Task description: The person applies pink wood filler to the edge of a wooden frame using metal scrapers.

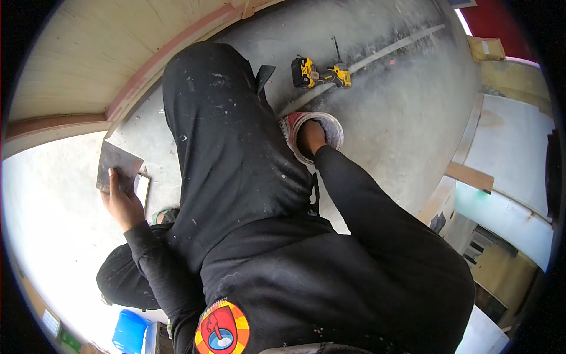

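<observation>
The left hand (122,205) holds a flat, four-sided dark plate (117,161), one digit laid against its face. The right hand (315,135) is inside a round bucket (338,127) with a whitish, crusted rim; whether it grasps anything cannot be told. Beyond lies a yellow-and-black power tool (304,72) on smooth grey floor (392,112).

Nothing reads for certain: markings on the far yellow-black drill (325,76) and red-printed bucket (289,126) are too small; the near round badge (223,328) shows a picture.
</observation>
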### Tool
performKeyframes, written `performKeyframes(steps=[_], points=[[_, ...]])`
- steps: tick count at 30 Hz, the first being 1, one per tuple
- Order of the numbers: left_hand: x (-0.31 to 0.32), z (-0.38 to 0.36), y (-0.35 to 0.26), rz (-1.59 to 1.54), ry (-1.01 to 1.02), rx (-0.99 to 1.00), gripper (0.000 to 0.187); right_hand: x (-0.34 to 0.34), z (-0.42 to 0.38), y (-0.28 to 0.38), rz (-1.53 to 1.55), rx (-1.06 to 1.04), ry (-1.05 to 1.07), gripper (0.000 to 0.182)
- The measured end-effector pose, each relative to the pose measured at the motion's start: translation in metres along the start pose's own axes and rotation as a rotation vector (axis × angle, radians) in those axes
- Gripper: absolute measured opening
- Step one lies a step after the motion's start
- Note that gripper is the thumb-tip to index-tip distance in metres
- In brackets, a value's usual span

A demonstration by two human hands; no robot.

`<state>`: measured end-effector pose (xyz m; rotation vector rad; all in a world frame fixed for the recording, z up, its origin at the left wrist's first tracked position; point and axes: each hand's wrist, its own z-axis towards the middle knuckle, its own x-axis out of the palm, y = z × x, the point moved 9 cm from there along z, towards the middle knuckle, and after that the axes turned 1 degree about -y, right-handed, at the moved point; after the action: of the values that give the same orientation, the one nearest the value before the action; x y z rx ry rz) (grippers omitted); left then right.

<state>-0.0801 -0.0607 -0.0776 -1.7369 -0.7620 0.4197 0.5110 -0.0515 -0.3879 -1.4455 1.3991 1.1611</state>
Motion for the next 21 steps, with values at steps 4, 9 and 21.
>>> performKeyframes(steps=[4,9,21], points=[[-0.003,0.001,-0.002,0.061,0.015,0.093,0.036,-0.014,0.001,0.015,0.148,0.104,-0.054,0.018],[0.002,-0.002,-0.001,0.026,-0.008,0.006,0.038,-0.040,-0.009,0.019,0.224,0.098,0.127,0.018],[-0.003,0.003,-0.001,0.060,0.015,0.077,0.033,-0.176,-0.072,0.016,0.583,0.318,0.069,0.031]])
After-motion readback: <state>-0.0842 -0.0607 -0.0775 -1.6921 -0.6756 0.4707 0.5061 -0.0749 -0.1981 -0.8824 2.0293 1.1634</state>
